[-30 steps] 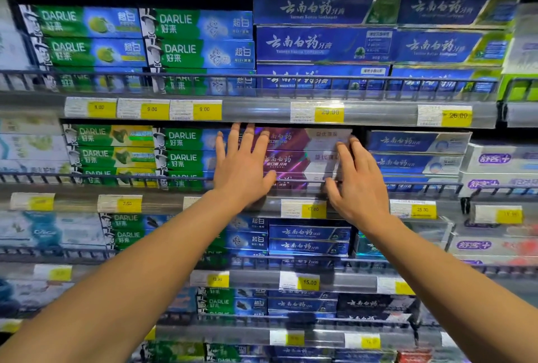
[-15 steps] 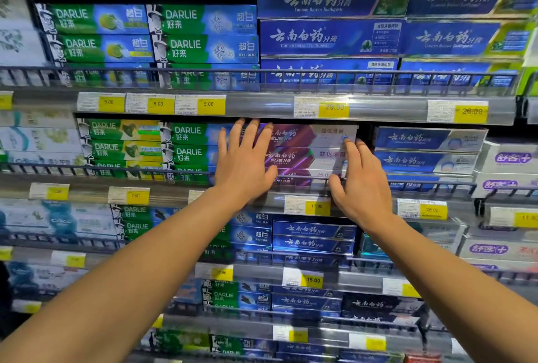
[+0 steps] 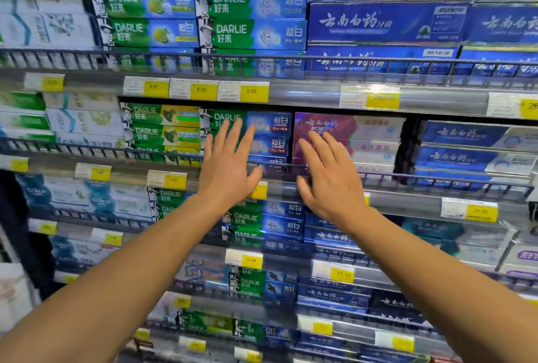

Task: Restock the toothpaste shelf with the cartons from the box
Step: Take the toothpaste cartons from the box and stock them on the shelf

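Observation:
A stack of purple-and-white toothpaste cartons [image 3: 375,135] lies on the second shelf behind a dark wire rail [image 3: 407,177]. My right hand [image 3: 329,179] is spread flat in front of the stack's left end, fingers straight, holding nothing. My left hand [image 3: 228,167] is also flat with straight fingers, in front of the green-and-blue Darlie cartons [image 3: 270,135] just left of the purple stack. Whether either hand touches the cartons I cannot tell. The box is not in view.
Shelves full of toothpaste cartons fill the view: blue cartons [image 3: 384,22] above, more blue ones [image 3: 465,156] to the right, green Darlie cartons [image 3: 163,129] to the left. Yellow price tags [image 3: 251,91] line each shelf edge. Wire rails front every shelf.
Both hands have slid left along the shelf and come closer together; the right hand left the purple stack's right end for its left end. The view has moved in closer.

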Motion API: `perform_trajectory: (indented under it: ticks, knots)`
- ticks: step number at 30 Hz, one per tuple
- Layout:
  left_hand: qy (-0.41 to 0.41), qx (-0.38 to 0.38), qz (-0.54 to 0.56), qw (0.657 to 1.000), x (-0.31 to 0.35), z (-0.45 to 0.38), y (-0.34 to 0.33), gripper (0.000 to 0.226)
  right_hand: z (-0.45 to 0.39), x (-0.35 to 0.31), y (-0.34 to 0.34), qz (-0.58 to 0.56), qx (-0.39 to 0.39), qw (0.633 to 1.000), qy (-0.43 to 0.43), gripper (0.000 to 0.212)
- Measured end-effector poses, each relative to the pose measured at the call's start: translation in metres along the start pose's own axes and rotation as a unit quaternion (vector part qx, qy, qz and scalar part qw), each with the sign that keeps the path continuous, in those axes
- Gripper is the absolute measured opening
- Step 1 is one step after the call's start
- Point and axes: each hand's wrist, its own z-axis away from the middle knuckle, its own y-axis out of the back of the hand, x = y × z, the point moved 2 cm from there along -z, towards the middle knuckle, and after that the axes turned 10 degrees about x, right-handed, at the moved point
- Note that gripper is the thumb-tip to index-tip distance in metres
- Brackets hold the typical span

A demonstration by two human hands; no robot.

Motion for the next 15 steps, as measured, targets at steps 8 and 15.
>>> perform_trajectory:
  ticks: [8, 15]
  knots:
    - [-0.017, -0.034, -0.027, 0.999, -0.051, 0.001, -0.002, 0.079, -0.031, -0.05, -0.022, 0.04, -0.016, 0.999, 0.024, 0.071]
    - [-0.048, -0.049, -0.017, 0.997, -0.061, 0.0, -0.009, 0.078, -0.033, -0.055, -0.034, 0.096, -0.038, 0.995, 0.007, 0.073]
